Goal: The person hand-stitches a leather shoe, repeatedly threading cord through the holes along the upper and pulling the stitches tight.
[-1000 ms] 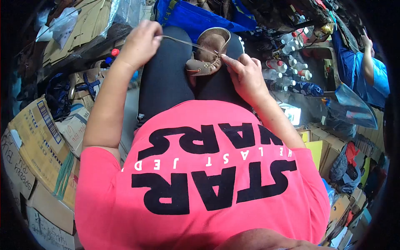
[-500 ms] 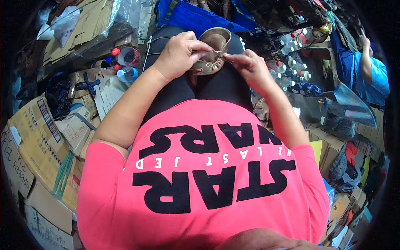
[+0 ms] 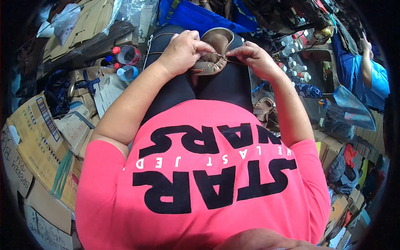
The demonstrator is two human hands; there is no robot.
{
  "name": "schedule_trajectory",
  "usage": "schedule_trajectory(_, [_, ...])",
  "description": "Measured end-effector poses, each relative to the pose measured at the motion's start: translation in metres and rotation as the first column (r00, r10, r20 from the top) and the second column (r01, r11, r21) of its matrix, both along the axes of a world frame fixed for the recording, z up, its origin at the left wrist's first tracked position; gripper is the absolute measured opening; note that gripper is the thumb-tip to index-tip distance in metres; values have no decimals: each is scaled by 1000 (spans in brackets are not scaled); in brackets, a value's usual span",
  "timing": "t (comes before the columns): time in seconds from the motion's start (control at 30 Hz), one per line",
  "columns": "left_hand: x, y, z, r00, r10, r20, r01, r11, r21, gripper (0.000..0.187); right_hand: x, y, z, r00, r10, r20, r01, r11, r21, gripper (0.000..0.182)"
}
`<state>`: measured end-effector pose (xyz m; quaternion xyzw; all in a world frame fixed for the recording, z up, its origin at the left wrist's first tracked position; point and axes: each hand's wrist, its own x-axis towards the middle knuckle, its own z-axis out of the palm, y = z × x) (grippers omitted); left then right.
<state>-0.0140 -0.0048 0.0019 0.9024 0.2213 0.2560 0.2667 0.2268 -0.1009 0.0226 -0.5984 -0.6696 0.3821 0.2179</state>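
Note:
A brown leather shoe (image 3: 208,66) rests on my dark-trousered lap, its opening turned up and its toe seam gathered. My left hand (image 3: 183,52) is closed at the shoe's left side, fingertips pinched by the seam on something thin like a thread or needle, too small to name. On the other side my right hand (image 3: 252,58) has thumb and finger pressed together beside the seam, with a thin thread (image 3: 236,62) trailing below them. What lies between those fingertips is too small to make out.
Plastic bottles (image 3: 127,55) lie at the left, more bottles (image 3: 291,50) at the right. Cardboard boxes (image 3: 35,129) stand far left. Another brown shoe piece (image 3: 263,109) lies right of my lap. A blue bag (image 3: 200,16) is ahead; a person in blue (image 3: 371,75) is at the far right.
My right hand has shifted slightly up and right, and its fingers are spread more. The shoe has tilted a little, and thread now shows below my right hand.

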Motion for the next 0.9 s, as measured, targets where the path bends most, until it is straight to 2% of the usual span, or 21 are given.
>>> schedule_trajectory(0.2, [0,0,1,1000,-1,-6,1,1000,0,21,-1,1,3,994,-31,-109,20,995,-101,47])
schedule_trajectory(0.43, [4,-2,2,1000,-5,-26,6,999,41,16,4,2,-4,986,-18,-168,3,996,-87,49])
schedule_trajectory(0.5, [6,1,3,984,-16,-178,-1,996,-92,14,7,4,-6,977,-17,-214,-10,992,-126,46])
schedule_trajectory(0.53, [8,3,2,984,-14,-178,-2,996,-90,14,8,5,-9,977,-15,-214,-12,992,-124,46])
schedule_trajectory(0.6, [12,7,-2,997,-52,-51,49,997,-63,15,8,8,-11,974,-1,-227,-24,994,-107,44])
schedule_trajectory(0.7, [14,10,-5,995,-76,-60,68,989,-133,15,7,9,-7,978,-4,-207,-27,989,-145,41])
schedule_trajectory(0.83, [14,2,-3,997,-55,-59,43,983,-180,13,5,5,-12,972,25,-234,-48,994,-93,37])
schedule_trajectory(0.9, [12,-5,0,996,-51,-67,36,978,-204,12,0,-1,-12,989,10,-145,-15,999,-35,34])
